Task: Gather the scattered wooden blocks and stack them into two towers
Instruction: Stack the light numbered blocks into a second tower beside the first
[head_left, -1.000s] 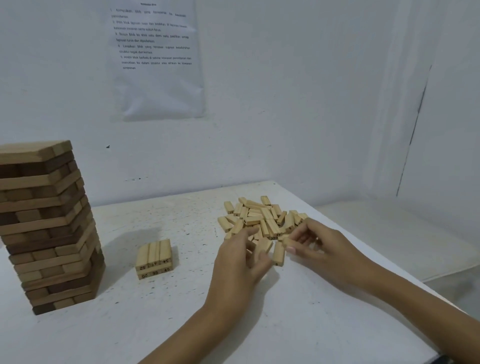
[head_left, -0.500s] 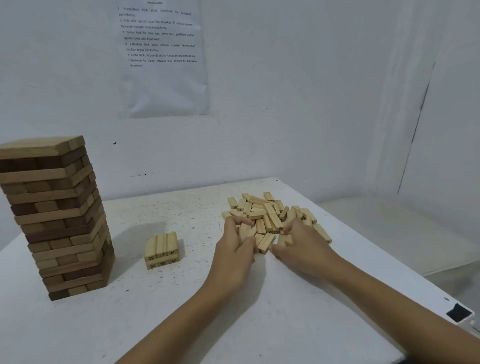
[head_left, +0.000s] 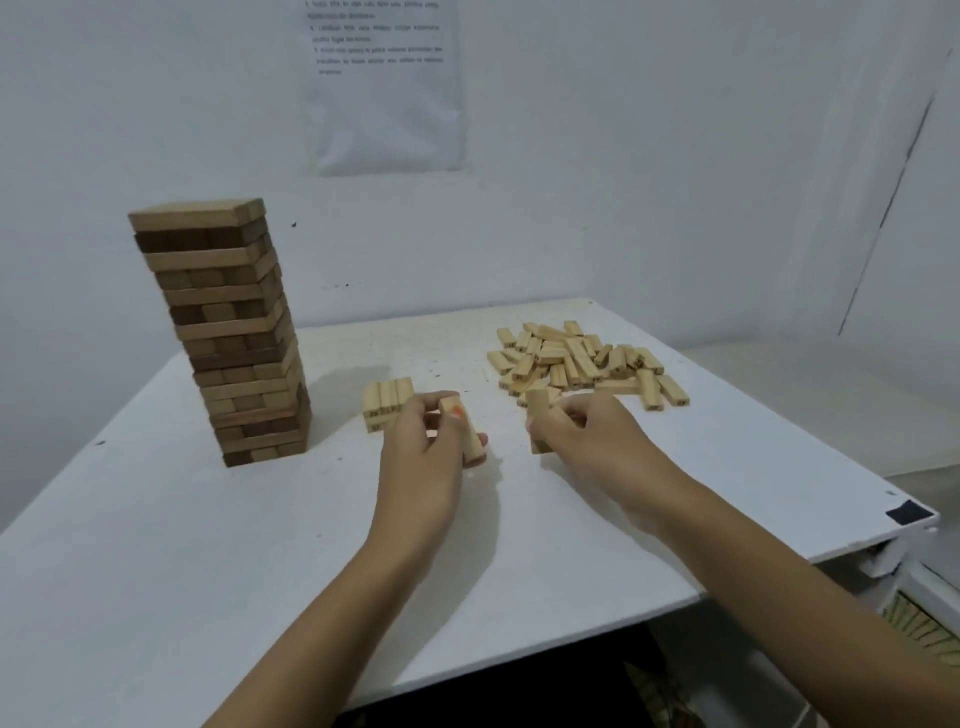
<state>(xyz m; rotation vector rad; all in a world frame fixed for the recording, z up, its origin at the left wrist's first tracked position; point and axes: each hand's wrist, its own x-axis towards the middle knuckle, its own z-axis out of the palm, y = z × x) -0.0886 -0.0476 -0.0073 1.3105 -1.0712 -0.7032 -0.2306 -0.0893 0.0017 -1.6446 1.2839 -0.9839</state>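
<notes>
The loose wooden blocks (head_left: 582, 364) lay heaped at the far right of the white table (head_left: 156, 571). Just in front of the heap, the right hand (head_left: 592, 439) curled around a block (head_left: 538, 408) held upright; whether it gripped more than one could not be told. The left hand (head_left: 421, 452) pinched another block (head_left: 472, 441), tilted, just beside the low started stack (head_left: 385, 402). A tall finished tower (head_left: 228, 332) stood well apart at the left. A printed sheet (head_left: 382, 88) hung on the wall behind.
</notes>
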